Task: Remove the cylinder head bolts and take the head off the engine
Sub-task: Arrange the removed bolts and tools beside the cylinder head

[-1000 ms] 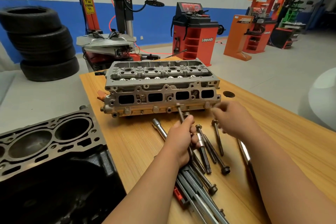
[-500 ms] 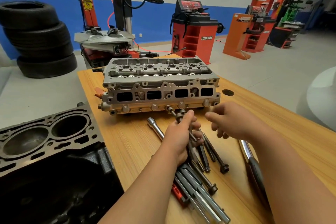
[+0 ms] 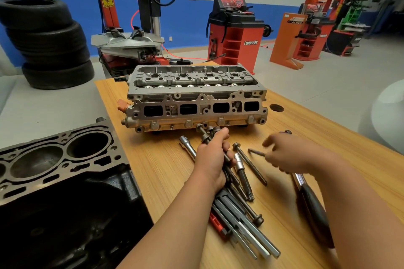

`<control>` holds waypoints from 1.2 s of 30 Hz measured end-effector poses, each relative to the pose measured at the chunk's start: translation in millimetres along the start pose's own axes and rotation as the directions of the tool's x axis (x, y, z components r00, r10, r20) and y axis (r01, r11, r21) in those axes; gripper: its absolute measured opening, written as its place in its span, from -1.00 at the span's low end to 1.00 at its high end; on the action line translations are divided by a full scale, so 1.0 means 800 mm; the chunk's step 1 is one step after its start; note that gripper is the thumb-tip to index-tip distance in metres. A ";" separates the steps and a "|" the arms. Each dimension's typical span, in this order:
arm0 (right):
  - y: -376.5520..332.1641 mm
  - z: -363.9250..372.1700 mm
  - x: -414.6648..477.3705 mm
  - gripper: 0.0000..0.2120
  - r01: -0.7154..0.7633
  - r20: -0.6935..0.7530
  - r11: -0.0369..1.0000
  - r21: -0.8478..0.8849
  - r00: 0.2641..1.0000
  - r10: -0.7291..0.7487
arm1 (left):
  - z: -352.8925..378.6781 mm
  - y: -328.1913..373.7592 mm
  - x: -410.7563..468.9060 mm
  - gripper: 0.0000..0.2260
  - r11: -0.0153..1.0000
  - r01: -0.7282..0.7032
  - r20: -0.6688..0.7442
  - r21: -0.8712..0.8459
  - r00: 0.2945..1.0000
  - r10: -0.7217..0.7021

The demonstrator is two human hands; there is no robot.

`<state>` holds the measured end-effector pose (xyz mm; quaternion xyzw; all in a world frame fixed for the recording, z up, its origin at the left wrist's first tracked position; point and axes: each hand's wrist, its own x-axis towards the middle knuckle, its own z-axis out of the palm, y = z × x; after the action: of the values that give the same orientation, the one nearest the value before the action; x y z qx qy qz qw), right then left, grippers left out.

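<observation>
Red wheel balancer (image 3: 236, 35) reads "Lanpody". The cylinder head (image 3: 196, 102) sits on the wooden table (image 3: 153, 170), apart from the engine block (image 3: 54, 159). The left hand (image 3: 213, 159) grips a bundle of head bolts (image 3: 205, 136); the right hand (image 3: 290, 155) is blurred beside a loose bolt (image 3: 255, 152), its grip unclear.

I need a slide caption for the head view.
Cylinder head off the engine block, on the table; left hand grips bolts, right hand holds another bolt.

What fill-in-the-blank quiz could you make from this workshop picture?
1. The left hand grips a bundle of long ____.
2. The bare engine block stands on the person's ____ side.
3. Beyond the engine block stands a stack of black ____.

Missing words: bolts; left; tires.
</observation>
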<state>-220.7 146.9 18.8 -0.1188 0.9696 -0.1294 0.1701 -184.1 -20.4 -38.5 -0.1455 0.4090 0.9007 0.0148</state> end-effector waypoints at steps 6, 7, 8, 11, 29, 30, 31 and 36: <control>0.006 -0.014 0.002 -0.85 0.375 -0.536 0.914 0.154 0.809 -0.241 | -0.002 0.000 0.001 -0.87 1.000 -0.005 -0.006 0.013 1.000 0.005; 0.004 -0.009 0.006 -0.87 0.403 -0.555 0.891 0.208 0.799 -0.232 | -0.002 0.000 0.002 -0.87 1.000 -0.006 -0.007 0.016 1.000 0.006; 0.001 -0.005 0.009 -0.87 0.426 -0.572 0.854 0.298 0.796 -0.198 | -0.002 0.000 0.002 -0.87 1.000 -0.004 -0.009 0.016 1.000 0.004; -0.006 0.001 0.017 -0.72 0.456 -0.548 0.564 0.688 0.837 -0.008 | -0.001 0.001 0.002 -0.85 1.000 0.019 -0.012 -0.018 1.000 -0.019; -0.050 0.014 0.004 -0.93 0.348 -0.265 0.850 0.396 0.929 -0.258 | -0.003 -0.004 0.008 -0.49 0.997 -0.046 -0.032 0.064 0.998 0.048; -0.052 0.017 0.004 -0.93 0.346 -0.246 0.843 0.413 0.933 -0.262 | -0.004 -0.004 0.009 -0.53 0.998 -0.036 -0.032 0.059 0.999 0.037; -0.053 0.018 0.006 -0.92 0.317 -0.253 0.821 0.475 0.943 -0.218 | -0.005 -0.004 0.009 -0.59 0.997 -0.029 -0.033 0.065 0.999 0.032; -0.061 0.000 0.007 -0.63 0.100 -0.107 0.374 0.922 0.994 -0.002 | -0.003 -0.007 0.008 -0.62 0.982 0.002 0.089 0.189 0.996 -0.019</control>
<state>-216.5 99.6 31.3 -0.0276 0.7340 -0.6593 0.1606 -188.7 -19.0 -45.4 -0.1046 0.4908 0.8634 0.0520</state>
